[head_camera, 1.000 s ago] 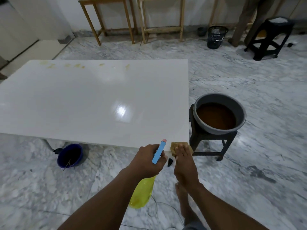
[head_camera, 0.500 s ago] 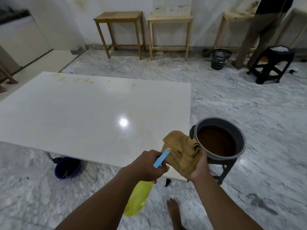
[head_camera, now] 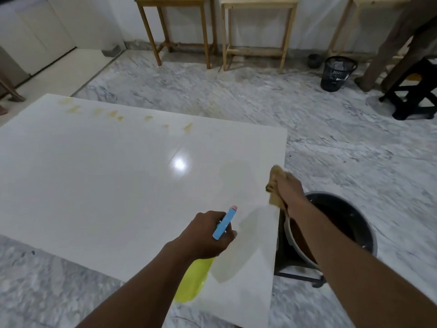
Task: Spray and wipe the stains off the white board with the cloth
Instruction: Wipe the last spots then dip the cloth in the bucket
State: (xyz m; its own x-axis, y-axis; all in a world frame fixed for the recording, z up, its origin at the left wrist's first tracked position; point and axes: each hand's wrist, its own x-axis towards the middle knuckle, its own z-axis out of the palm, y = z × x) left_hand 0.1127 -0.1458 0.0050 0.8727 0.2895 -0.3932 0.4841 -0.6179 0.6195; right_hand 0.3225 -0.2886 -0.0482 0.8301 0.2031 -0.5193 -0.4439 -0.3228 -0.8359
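A large glossy white board (head_camera: 106, 176) lies flat and low over the marble floor. Several yellowish stains (head_camera: 113, 113) run along its far edge. My left hand (head_camera: 205, 235) grips a spray bottle (head_camera: 196, 280) with a yellow body and a blue trigger head, held over the board's near right part. My right hand (head_camera: 287, 188) holds a tan cloth (head_camera: 273, 185) bunched in its fingers at the board's right edge. Whether the cloth touches the board is unclear.
A grey basin of brown water (head_camera: 343, 223) sits on a black stool just right of the board, under my right forearm. Wooden tables (head_camera: 179, 31) line the far wall. A black bin (head_camera: 337, 72), a black stool (head_camera: 416, 95) and a standing person (head_camera: 397, 39) are at the far right.
I have come closer over the board. My right hand carried the cloth up and forward to the board's right edge. The spray bottle now hangs over the board.
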